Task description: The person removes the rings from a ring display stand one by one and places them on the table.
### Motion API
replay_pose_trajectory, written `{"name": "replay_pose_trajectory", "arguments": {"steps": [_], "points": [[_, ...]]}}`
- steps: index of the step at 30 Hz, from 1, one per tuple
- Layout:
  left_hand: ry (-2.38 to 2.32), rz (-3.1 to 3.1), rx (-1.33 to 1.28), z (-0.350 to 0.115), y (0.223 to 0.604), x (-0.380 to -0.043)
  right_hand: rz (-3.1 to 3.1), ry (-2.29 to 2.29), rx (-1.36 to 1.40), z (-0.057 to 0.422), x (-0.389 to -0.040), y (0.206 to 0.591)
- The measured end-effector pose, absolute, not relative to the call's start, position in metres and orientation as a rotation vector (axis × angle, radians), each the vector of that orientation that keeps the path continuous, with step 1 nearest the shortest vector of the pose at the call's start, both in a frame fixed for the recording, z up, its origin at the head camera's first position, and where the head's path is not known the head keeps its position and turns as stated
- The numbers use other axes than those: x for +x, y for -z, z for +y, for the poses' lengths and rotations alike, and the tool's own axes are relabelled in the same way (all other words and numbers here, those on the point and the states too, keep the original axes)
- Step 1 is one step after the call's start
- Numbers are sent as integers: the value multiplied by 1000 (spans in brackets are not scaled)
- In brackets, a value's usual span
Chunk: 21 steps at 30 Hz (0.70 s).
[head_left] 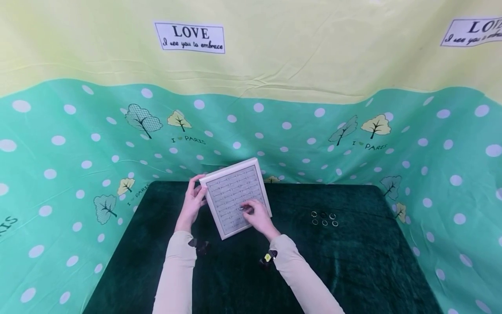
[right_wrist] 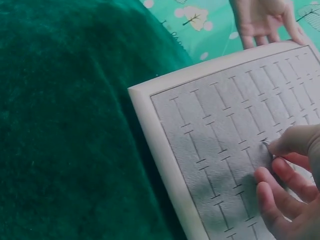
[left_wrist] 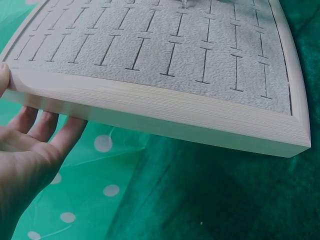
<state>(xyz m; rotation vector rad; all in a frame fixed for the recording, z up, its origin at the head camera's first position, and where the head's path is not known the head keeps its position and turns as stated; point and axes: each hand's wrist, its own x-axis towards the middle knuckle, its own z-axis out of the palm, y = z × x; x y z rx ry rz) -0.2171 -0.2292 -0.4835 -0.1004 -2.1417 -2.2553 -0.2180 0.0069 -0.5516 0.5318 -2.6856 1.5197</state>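
Note:
A ring display tray [head_left: 229, 169], with a pale wooden frame and a grey slotted pad [left_wrist: 150, 50], is tilted up off the dark cloth. My left hand [head_left: 192, 204] grips its left edge near the upper corner, thumb on the frame and fingers [left_wrist: 70, 132] underneath. Over the pad, my right hand [head_left: 256, 216] pinches a small silvery ring [right_wrist: 265, 144] between thumb and fingertips, right at a slot. How far the ring sits in the slot is hidden by the fingers. The slots in sight around it hold nothing.
Several loose rings [head_left: 335, 226] lie in two short rows on the dark green velvet cloth [head_left: 364, 261], right of the tray. A green and yellow printed curtain [head_left: 259, 122] hangs behind and along both sides, close to the tray's far edge.

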Motion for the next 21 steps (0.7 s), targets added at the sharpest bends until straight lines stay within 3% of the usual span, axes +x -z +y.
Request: {"name": "replay_pose_trajectory", "arguments": {"steps": [15,21], "points": [[2252,-2143,-99,-229,485,-218,-2609,-1500,359,-7,-220,564],[2259,-2113,-92,-234,502,-227,-2576,-1577,386,-6,-218,562]]}}
